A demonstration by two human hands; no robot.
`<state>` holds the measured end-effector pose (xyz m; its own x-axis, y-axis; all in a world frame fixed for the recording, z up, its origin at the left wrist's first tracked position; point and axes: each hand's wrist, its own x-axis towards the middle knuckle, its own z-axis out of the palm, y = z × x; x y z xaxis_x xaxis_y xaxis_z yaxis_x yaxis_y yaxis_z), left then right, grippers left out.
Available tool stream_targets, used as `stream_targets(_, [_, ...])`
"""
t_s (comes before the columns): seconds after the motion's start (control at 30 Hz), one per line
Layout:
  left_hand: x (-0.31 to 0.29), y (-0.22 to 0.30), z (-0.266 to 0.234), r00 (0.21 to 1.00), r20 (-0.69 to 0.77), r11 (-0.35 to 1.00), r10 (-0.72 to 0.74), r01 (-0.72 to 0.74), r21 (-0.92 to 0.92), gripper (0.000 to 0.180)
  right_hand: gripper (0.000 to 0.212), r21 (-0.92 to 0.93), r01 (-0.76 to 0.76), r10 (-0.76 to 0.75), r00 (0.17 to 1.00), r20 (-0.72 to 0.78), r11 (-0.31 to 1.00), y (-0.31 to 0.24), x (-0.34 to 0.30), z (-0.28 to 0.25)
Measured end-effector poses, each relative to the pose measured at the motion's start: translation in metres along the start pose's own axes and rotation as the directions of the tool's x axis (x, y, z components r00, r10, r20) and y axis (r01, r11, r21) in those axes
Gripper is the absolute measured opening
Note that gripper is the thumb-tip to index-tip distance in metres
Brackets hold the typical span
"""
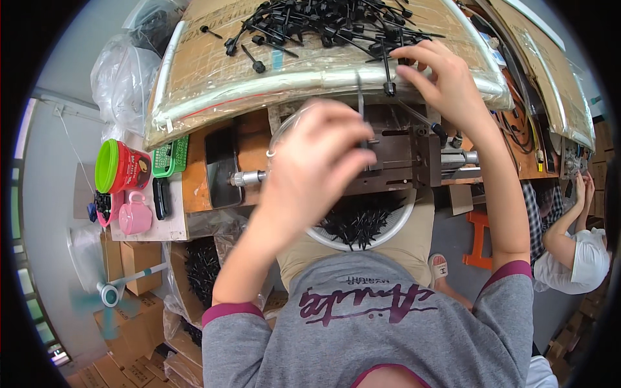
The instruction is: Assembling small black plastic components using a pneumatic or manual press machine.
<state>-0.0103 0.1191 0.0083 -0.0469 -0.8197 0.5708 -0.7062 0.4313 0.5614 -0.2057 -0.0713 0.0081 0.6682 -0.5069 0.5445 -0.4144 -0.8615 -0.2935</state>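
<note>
Over the tray's white edge [291,83], hovers with nearer right hand [447,81] just right of a black knobbed rod [389,88] lying there front to back. Holds blurred left hand [323,155] above metal fixture [396,155]; cannot tell either grip, open or closed.

Right hand [446,81] at black parts [310,22]; left hand [317,152] blurred over metal fixture [396,158]; grip unclear.

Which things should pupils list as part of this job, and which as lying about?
Apparently in use:
black stemmed parts, right hand nearby
metal fixture, blurred left hand over it
white basket of black pieces

Likely lying about:
dark phone
pink mug
red tub
</note>
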Motion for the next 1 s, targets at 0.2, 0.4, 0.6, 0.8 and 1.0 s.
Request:
stream_targets(0.2, [-0.087,0.017,0.057,0.991,0.126,0.959,-0.044,0.007,0.283,0.026,0.023,0.295,-0.190,0.183,0.982,0.051,0.937,-0.012,-0.003,-0.006])
stream_targets(0.4, [-0.083,0.012,0.071,0.980,0.196,0.883,-0.020,-0.075,0.463,0.028,0.024,0.557,-0.235,0.272,0.962,0.017,0.797,-0.042,-0.030,-0.015])
stream_targets(0.6, [-0.081,0.010,0.066,0.967,0.248,0.885,-0.067,-0.057,0.462,0.030,0.023,0.515,-0.189,0.229,0.973,-0.015,0.836,-0.075,-0.065,-0.020])
stream_targets(0.8, [-0.029,0.000,0.042,0.998,0.062,0.991,0.024,-0.032,0.131,0.038,0.031,0.180,-0.062,0.063,0.998,-0.004,0.982,-0.099,-0.123,0.000])
stream_targets(1.0, [0.060,-0.026,0.056,0.961,-0.015,0.895,0.276,-0.251,0.370,0.030,0.028,0.090,-0.014,0.000,0.988,0.152,0.996,-0.118,-0.149,0.035])
